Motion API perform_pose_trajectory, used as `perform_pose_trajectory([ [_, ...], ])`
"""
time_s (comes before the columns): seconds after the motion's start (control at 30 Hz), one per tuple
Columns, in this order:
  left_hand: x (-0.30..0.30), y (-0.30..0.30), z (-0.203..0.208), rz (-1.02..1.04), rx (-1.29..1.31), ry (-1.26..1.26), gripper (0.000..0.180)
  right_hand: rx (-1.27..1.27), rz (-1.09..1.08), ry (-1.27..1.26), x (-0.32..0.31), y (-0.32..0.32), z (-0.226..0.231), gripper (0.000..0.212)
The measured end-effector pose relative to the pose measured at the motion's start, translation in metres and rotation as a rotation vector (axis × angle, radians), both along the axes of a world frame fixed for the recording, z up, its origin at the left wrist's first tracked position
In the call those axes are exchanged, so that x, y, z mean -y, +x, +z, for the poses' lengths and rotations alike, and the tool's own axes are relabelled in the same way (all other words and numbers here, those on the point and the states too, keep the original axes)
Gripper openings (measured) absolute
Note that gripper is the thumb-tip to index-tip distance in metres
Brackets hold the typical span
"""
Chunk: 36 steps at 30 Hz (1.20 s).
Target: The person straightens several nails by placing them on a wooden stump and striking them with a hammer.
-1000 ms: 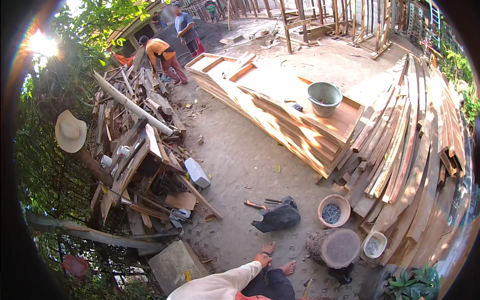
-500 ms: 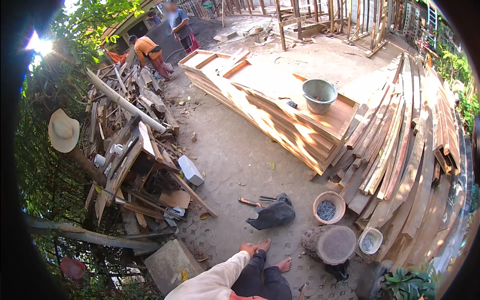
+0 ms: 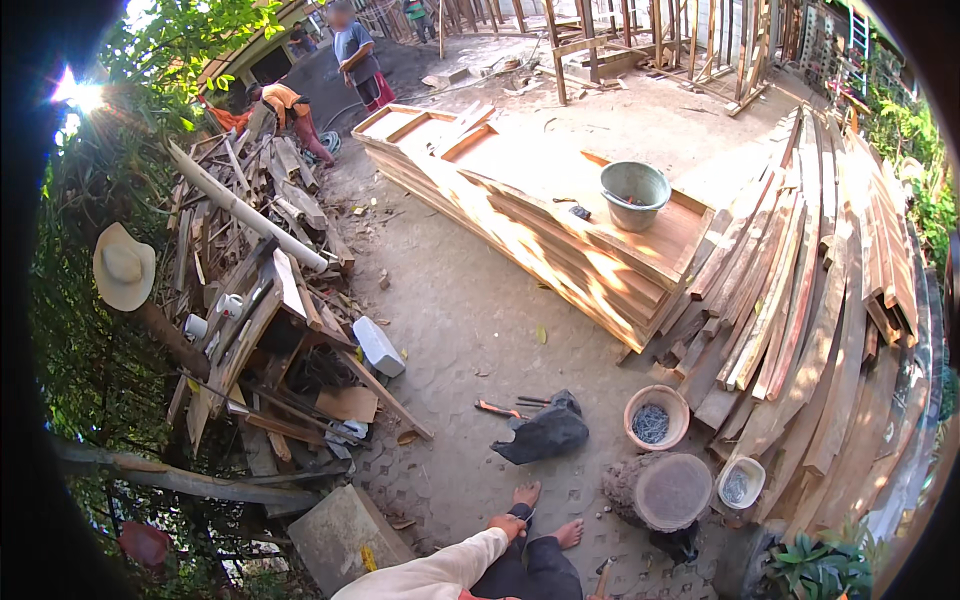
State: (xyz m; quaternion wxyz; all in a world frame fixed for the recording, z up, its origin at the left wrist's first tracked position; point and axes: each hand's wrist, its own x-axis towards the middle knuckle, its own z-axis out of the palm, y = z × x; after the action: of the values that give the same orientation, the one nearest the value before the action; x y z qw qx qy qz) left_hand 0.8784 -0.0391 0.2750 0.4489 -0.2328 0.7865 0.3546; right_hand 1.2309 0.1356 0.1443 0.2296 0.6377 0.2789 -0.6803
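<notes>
My left hand point(image 3: 506, 525) is at the dark trouser leg point(image 3: 523, 511) just above my left foot point(image 3: 527, 494). Its fingers look closed, and what they grip is too small to make out. A hammer point(image 3: 604, 568) with a pale wooden handle pokes up at the lower edge, beside my right knee; my right hand does not show. To the right of my feet stands a round tree-stump block point(image 3: 675, 492). Beyond it is a clay-coloured bowl of nails point(image 3: 651, 424), and at its right a small cream tub of nails point(image 3: 735, 487).
Ahead lie a black bag point(image 3: 548, 432) and orange-handled pliers point(image 3: 497, 408). A panel stack point(image 3: 560, 250) carries a bucket point(image 3: 635, 195). Timber point(image 3: 790, 290) fills the right, scrap wood point(image 3: 250, 330) the left, near a concrete block point(image 3: 350, 537). Two people point(image 3: 290, 105) work far left; another stands further back.
My left hand has drawn back from the foot toward my shin. More of the hammer shows at the lower edge. The orange-clad person far off has bent lower.
</notes>
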Motion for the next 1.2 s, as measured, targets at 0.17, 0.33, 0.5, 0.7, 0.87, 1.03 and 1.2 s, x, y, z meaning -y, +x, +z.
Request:
perform_pose_trajectory([
  [0.17, -0.003, -0.006, -0.001, -0.031, 0.056, 0.0, 0.026, 0.021, -0.005, -0.001, 0.004, 0.014, 0.0, 0.038],
  [0.33, 0.016, -0.004, -0.022, -0.043, -0.021, -0.014, 0.026, 0.001, -0.002, -0.053, 0.018, 0.034, -0.021, 0.041],
  [0.5, 0.021, 0.003, -0.019, -0.055, -0.005, -0.061, 0.025, -0.018, -0.001, -0.109, 0.023, 0.042, -0.021, 0.044],
  [0.7, 0.025, 0.001, -0.02, -0.213, -0.08, -0.074, 0.024, -0.042, -0.001, -0.002, 0.025, 0.034, -0.026, 0.043],
  [0.87, 0.011, 0.005, -0.017, -0.223, -0.066, -0.063, 0.028, -0.032, 0.02, -0.006, 0.013, 0.032, -0.029, 0.036],
  [1.03, 0.028, 0.014, -0.023, -0.269, -0.119, -0.101, 0.033, -0.038, 0.066, -0.052, 0.022, 0.039, -0.032, 0.031],
  [1.2, -0.019, 0.007, -0.031, -0.209, -0.016, 0.054, 0.039, 0.005, 0.113, 0.104, -0.007, 0.07, -0.064, 0.036],
])
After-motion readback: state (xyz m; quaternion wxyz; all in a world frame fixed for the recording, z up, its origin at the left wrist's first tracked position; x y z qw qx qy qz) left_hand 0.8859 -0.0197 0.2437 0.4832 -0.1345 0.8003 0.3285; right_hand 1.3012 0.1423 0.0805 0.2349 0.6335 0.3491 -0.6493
